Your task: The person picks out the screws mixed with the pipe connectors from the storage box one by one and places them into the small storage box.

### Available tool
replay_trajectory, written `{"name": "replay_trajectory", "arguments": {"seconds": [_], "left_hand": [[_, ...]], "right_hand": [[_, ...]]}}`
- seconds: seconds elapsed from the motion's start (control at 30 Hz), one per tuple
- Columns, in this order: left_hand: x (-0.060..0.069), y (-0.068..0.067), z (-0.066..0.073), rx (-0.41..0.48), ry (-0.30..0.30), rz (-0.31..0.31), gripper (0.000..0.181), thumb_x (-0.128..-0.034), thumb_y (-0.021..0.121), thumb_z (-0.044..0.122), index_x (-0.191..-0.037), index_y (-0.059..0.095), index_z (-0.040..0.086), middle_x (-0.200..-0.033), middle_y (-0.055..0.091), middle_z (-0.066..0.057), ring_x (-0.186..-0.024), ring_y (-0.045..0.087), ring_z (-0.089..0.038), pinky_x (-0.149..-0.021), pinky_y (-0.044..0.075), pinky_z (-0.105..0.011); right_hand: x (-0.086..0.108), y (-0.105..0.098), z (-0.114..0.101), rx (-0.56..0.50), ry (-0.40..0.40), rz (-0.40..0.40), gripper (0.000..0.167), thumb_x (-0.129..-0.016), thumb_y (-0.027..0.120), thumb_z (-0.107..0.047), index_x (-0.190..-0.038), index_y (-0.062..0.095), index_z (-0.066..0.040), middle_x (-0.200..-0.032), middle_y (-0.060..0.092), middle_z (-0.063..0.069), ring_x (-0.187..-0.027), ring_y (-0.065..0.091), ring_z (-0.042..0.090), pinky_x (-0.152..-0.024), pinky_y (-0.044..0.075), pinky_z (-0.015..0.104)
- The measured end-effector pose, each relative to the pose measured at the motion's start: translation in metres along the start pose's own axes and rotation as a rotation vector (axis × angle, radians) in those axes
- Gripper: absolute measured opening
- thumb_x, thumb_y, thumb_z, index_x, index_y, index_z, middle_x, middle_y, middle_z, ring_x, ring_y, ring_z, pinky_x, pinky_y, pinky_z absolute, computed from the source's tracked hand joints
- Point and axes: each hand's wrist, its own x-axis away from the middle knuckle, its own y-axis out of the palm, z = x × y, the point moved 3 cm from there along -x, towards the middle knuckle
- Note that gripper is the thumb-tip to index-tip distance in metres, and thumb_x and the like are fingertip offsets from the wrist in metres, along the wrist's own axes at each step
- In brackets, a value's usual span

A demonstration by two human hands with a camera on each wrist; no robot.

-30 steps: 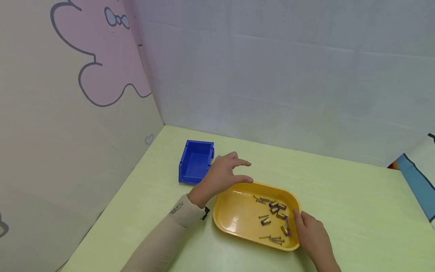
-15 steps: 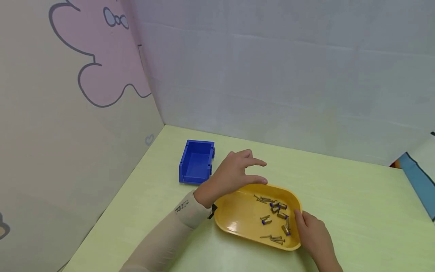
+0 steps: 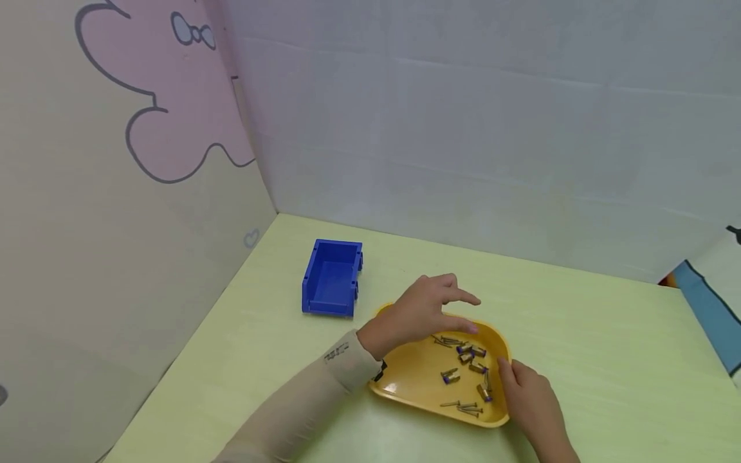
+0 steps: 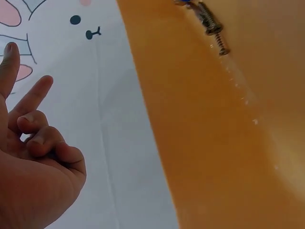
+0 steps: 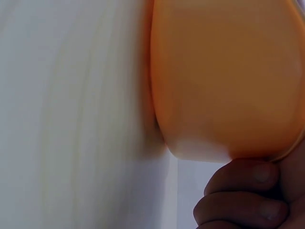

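Note:
My left hand [image 3: 425,312] hovers over the far side of a yellow tray [image 3: 413,379], holding nothing. Its thumb and index finger are spread apart, while the left wrist view shows the other fingers curled in. With thumb on the rim and fingers beneath, my right hand [image 3: 535,402] grips the tray's right end; the curled fingers [image 5: 243,174] also appear in the right wrist view. Inside the tray lie several loose screws [image 3: 469,408] and several short brass fittings with blue ends [image 3: 484,392], mostly toward the right. My left hand and forearm cover part of the tray's left side.
A blue storage bin [image 3: 332,283], with nothing visible inside, stands behind and left of the tray on the pale green table [image 3: 608,347]. A grey-white wall [image 3: 492,141] closes off the back, and a wall with pink cartoon drawings [image 3: 185,122] the left.
My left hand has moved right and slightly nearer over the tray, its thumb and index finger still apart. The right hand keeps its grip, and the tray stays about where it was.

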Motion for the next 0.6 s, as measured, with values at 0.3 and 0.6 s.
{"name": "replay_trajectory", "arguments": {"seconds": [0.3,0.6], "left_hand": [[0.003,0.038,0.000,-0.049,0.140,-0.245,0.052,-0.0868,0.066,0.057,-0.130,0.068,0.030,-0.088,0.050,0.000,-0.068,0.032,-0.005,-0.062,0.025,-0.015],[0.007,0.055,0.004,-0.244,0.318,-0.441,0.055,-0.0803,0.066,0.065,-0.128,0.067,0.037,-0.087,0.050,0.009,-0.067,0.033,-0.003,-0.059,0.025,-0.015]], "right_hand": [[-0.002,0.000,-0.001,0.006,-0.037,0.021,0.055,-0.108,0.027,-0.046,-0.072,0.047,-0.010,-0.060,0.043,0.003,-0.053,0.043,0.017,-0.049,0.035,0.031],[0.000,-0.001,-0.002,-0.002,-0.027,0.011,0.053,-0.108,0.029,-0.043,-0.072,0.046,-0.009,-0.061,0.042,0.003,-0.054,0.043,0.017,-0.050,0.035,0.030]]}}
